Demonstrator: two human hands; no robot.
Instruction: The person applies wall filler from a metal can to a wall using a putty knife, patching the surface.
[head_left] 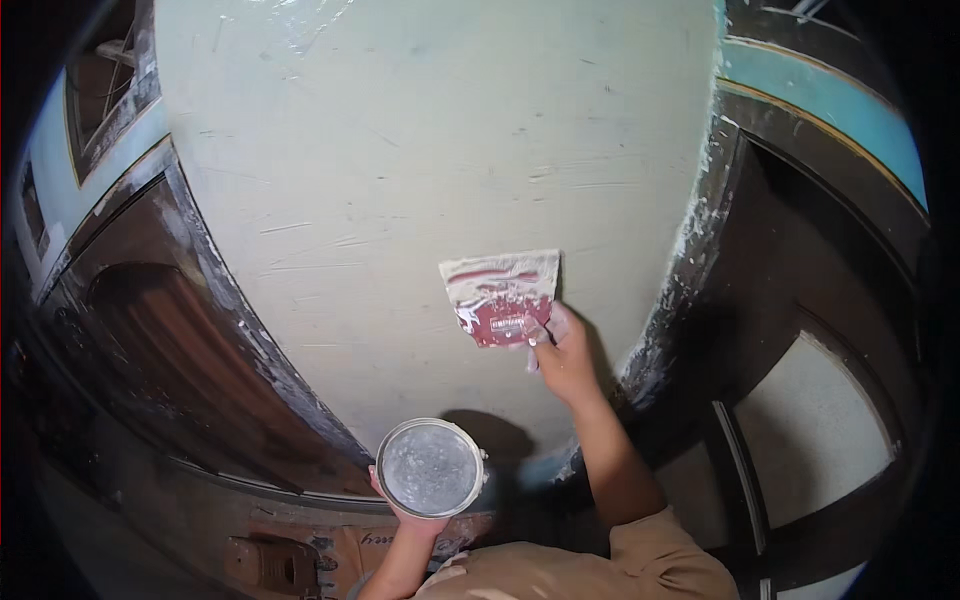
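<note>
My right hand grips a wide red putty knife near its lower right corner, fingers closed round it and smeared with white. Pale filler coats the upper part of its blade, which is up close to the pale wall; whether the edge touches it I cannot tell. Lower and to the left, my left hand holds a round metal can from beneath and the side. A mottled grey surface shows inside the can's rim. Short scratches and ridges mark the wall above both hands.
Dark wooden doors or panels stand to the left and right, their frames splashed with white. A brown plastic stool sits on the floor at lower left, beside a brown printed sheet. A pale panel is at lower right.
</note>
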